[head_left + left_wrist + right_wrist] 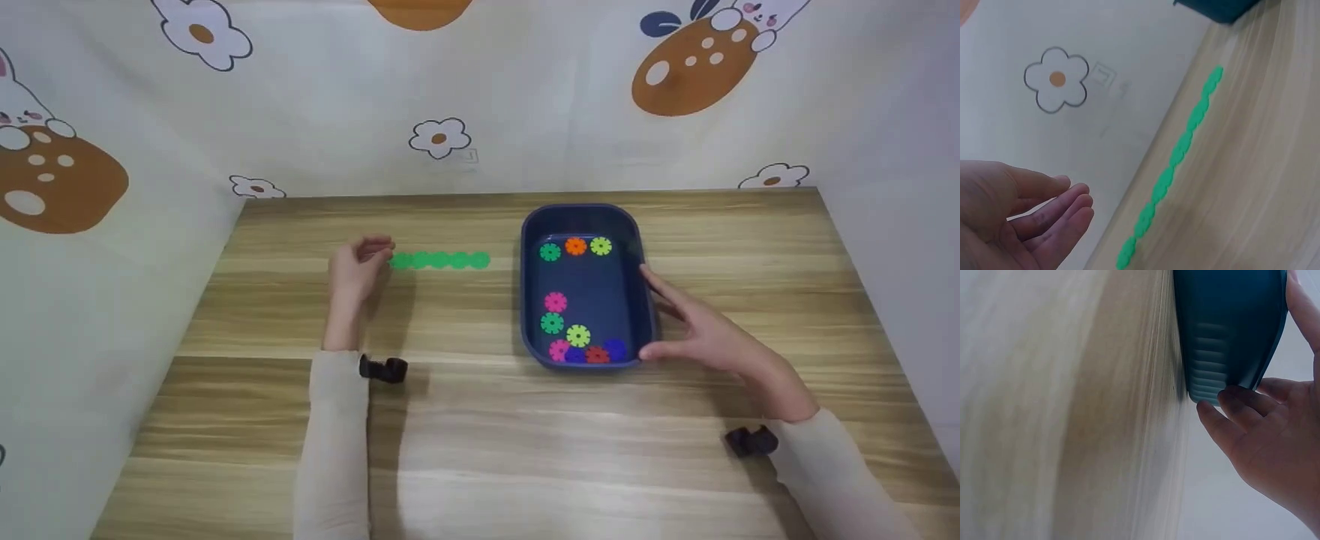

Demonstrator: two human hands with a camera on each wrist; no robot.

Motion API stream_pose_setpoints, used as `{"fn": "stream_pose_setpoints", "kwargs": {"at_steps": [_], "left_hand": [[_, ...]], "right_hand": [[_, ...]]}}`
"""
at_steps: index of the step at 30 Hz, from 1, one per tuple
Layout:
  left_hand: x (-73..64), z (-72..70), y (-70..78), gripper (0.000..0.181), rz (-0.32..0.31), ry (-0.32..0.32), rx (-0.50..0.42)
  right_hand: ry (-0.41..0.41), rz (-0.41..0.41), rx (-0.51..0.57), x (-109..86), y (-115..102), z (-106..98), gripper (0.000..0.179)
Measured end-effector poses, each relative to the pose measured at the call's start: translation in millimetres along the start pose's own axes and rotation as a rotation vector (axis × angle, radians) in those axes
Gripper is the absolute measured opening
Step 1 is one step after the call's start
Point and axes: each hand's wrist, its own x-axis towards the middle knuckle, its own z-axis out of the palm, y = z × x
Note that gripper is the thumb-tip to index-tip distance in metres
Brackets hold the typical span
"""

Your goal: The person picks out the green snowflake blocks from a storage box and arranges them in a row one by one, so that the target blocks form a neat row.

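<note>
A straight row of several green notched discs point(441, 260) lies on the table. My left hand point(358, 264) is at the row's left end, fingers loosely bent, and in the left wrist view nothing shows between thumb and fingers. To the right stands a dark blue plastic tray point(592, 281) with rounded corners. My right hand point(701, 330) is spread along its right side, thumb by the near corner. In the right wrist view the fingertips touch the outer wall of the tray point(1224, 332). Inside lie loose snowflake-shaped discs, among them an orange one point(575, 246) and a red one point(597, 355).
The wood-patterned table point(480, 450) ends at a pale curtain point(337, 97) printed with flowers and rabbits, which also hangs at the left. A black strap mount point(384, 368) sits on the left wrist and another mount point(751, 441) on the right.
</note>
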Motion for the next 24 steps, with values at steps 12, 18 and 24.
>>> {"fn": "stream_pose_setpoints", "kwargs": {"at_steps": [12,18,24], "left_hand": [[-37.1,37.4,32.6,0.022,0.172,-0.120,-0.360],[-66.0,70.9,55.2,0.021,0.230,-0.271,-0.439],[-91.7,110.7,75.6,0.026,0.269,-0.519,-0.405]], "right_hand": [[-0.001,-0.004,-0.010,0.6,1,-1,0.108],[0.001,-0.035,-0.016,0.6,1,-1,0.108],[0.001,-0.045,-0.018,0.8,3,0,0.108]]}}
